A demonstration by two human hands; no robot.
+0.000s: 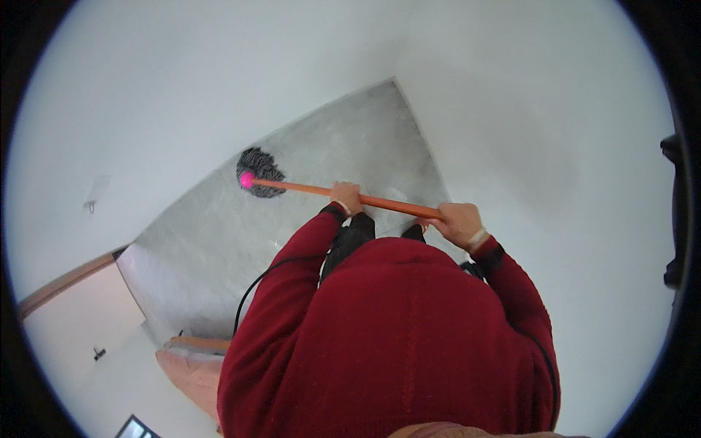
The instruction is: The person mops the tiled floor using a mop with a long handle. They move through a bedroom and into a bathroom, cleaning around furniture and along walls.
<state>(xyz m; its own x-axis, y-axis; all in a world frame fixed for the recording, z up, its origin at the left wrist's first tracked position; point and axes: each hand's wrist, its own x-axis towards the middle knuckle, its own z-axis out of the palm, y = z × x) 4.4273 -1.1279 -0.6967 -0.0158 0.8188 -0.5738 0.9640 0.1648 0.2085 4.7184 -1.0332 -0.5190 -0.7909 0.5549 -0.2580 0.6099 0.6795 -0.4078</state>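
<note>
Both my hands hold a mop by its long orange-brown handle (398,205). My left hand (346,196) wraps round the shaft about midway along it. Near the upper end, my right hand (460,223) is closed round the handle. At the far left end a bright pink socket (247,179) joins the handle to a dark grey string mop head (261,164). The strands lie spread on the grey floor (328,139), close to the foot of the left wall. Parts of my fingers are hidden behind the shaft.
White walls (526,109) meet in a corner ahead and run down both sides. A wood-edged doorway (69,281) is at the left. Behind my left arm stands a brown, partly plastic-covered object (191,369). A black cable (246,296) hangs beside my left sleeve.
</note>
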